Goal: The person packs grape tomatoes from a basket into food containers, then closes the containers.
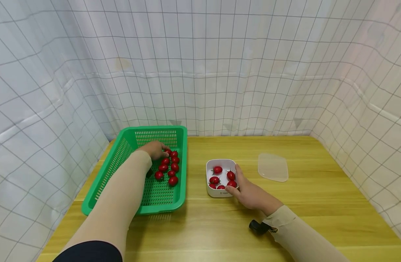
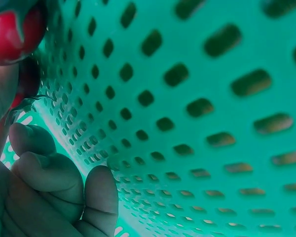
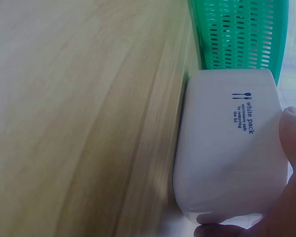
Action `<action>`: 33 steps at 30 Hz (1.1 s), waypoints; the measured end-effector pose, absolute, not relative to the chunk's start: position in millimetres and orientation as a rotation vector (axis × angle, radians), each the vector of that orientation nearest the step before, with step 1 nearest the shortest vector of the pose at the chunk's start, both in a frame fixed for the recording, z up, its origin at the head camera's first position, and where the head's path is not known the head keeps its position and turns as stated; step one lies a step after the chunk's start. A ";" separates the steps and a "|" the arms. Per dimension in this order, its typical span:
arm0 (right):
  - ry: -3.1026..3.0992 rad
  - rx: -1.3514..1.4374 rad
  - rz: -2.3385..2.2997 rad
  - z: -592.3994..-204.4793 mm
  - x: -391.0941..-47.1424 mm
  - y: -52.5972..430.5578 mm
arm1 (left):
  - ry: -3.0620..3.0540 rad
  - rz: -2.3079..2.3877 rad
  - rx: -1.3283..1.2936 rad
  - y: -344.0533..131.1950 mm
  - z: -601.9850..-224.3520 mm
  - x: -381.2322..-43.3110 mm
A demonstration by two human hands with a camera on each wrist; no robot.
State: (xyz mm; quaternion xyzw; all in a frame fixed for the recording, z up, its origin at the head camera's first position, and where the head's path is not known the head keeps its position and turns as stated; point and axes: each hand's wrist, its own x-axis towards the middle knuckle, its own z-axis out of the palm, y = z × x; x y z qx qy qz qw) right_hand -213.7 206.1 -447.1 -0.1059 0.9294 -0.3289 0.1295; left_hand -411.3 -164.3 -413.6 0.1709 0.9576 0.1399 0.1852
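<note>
Red tomato (image 1: 168,151) apparently sits between the left hand's (image 1: 155,150) fingers (image 2: 1,91).

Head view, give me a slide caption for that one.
Left hand at a tomato in a green basket, right hand holding a white container of tomatoes.

Head POV fwd; wrist POVs v.close
</note>
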 end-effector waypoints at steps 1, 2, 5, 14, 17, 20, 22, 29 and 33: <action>2.701 -0.308 -0.955 -447.2 -213.7 206.1 | 2.699 0.398 0.482 -164.3 -414.3 -411.5; 2.699 -0.309 -0.956 -447.2 -213.7 206.1 | 2.699 0.401 0.481 -164.4 -414.9 -411.6; 2.695 -0.304 -0.963 -447.3 -213.6 206.1 | 2.698 0.409 0.473 -164.7 -415.9 -411.5; 2.705 -0.304 -0.959 -446.5 -212.8 206.0 | 2.695 0.422 0.456 -166.2 -415.7 -413.2; 2.703 -0.308 -0.963 -446.6 -212.9 206.2 | 2.695 0.416 0.461 -166.3 -416.2 -413.5; 2.700 -0.307 -0.962 -446.4 -212.7 206.5 | 2.692 0.423 0.451 -166.4 -416.7 -413.7; 2.702 -0.310 -0.962 -446.3 -212.6 206.8 | 2.693 0.421 0.454 -166.4 -416.8 -413.5; 2.695 -0.308 -0.964 -446.2 -211.9 206.9 | 2.694 0.407 0.468 -165.6 -415.9 -411.8; 2.702 -0.314 -0.954 -445.6 -211.6 207.1 | 2.693 0.405 0.464 -164.8 -413.6 -410.0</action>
